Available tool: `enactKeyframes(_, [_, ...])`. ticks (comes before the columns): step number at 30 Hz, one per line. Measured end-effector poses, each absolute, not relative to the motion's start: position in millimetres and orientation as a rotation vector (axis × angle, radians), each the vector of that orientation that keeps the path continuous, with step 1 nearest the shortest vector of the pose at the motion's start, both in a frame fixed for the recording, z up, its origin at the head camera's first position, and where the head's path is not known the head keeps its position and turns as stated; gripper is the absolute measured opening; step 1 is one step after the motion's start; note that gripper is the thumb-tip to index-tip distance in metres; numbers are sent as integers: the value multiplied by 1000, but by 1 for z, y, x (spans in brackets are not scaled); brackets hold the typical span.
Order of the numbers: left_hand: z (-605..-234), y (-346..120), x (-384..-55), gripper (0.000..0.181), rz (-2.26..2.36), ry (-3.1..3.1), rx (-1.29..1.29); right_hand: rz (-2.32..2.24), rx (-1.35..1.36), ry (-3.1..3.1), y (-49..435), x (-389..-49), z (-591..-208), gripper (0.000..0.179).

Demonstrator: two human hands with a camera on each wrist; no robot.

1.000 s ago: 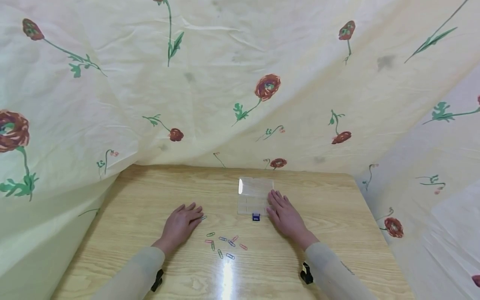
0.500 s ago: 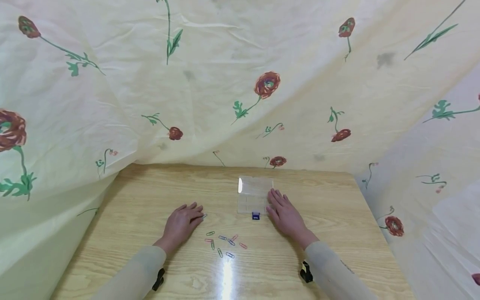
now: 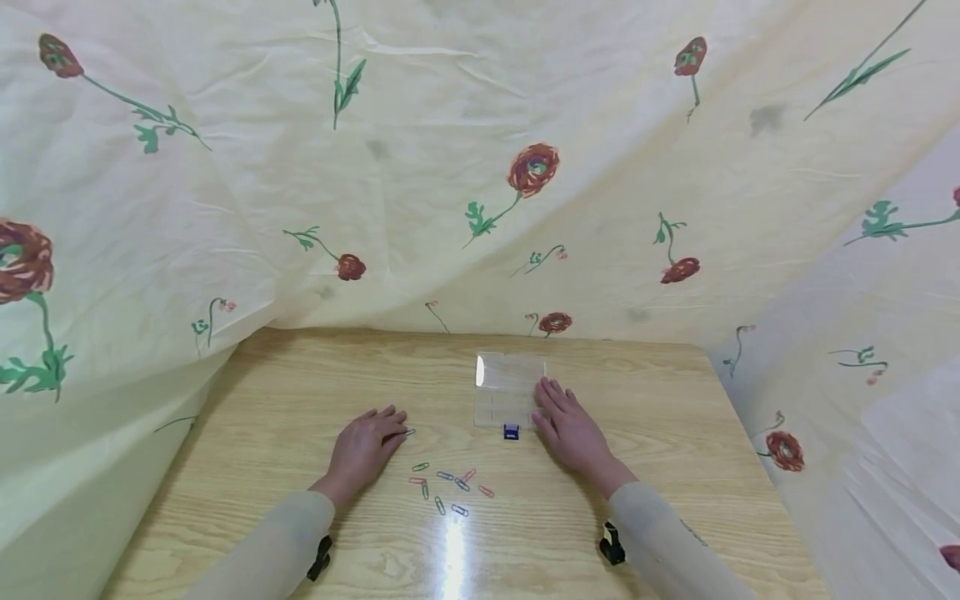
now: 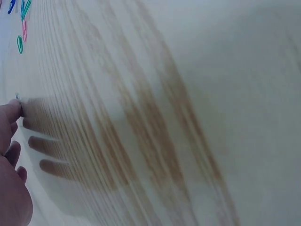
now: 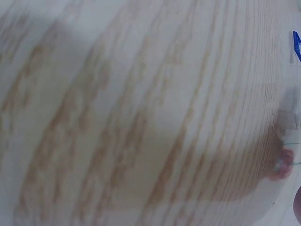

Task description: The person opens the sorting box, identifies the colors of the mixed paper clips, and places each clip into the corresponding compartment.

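Near the front of the wooden tabletop [image 3: 225, 467], coloured clips [image 3: 448, 487] lie scattered between the two forearms. Just beyond them the left hand [image 3: 365, 450] lies flat, fingers relaxed, its fingertips touching one stray clip [image 3: 408, 432]. The right hand [image 3: 570, 433] rests flat too, fingers straight, against the right side of a clear box [image 3: 508, 390] with a blue latch [image 3: 512, 432]. A flowered cloth [image 3: 480, 167] hangs behind.

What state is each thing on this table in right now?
Clear plastic box: lid shut, blue latch toward the person.
Paper clips: loose, scattered on the table.
Left hand: flat, fingers touching one clip.
Right hand: flat beside the box.
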State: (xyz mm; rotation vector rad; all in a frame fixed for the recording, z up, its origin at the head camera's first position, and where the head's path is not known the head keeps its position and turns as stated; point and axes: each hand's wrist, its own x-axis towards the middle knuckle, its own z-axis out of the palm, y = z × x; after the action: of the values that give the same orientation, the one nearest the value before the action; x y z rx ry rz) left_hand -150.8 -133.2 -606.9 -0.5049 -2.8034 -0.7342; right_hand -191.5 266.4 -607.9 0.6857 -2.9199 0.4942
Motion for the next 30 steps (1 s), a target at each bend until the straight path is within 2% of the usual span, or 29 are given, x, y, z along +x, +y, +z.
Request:
enactKeyframes(9, [-607, -128, -152, 19, -867, -2825, -451, 512, 686, -2891, 265, -193, -607, 62])
enactKeyframes(30, [-614, -127, -155, 10, -856, -2705, -464, 511, 686, -2894, 263, -193, -607, 62])
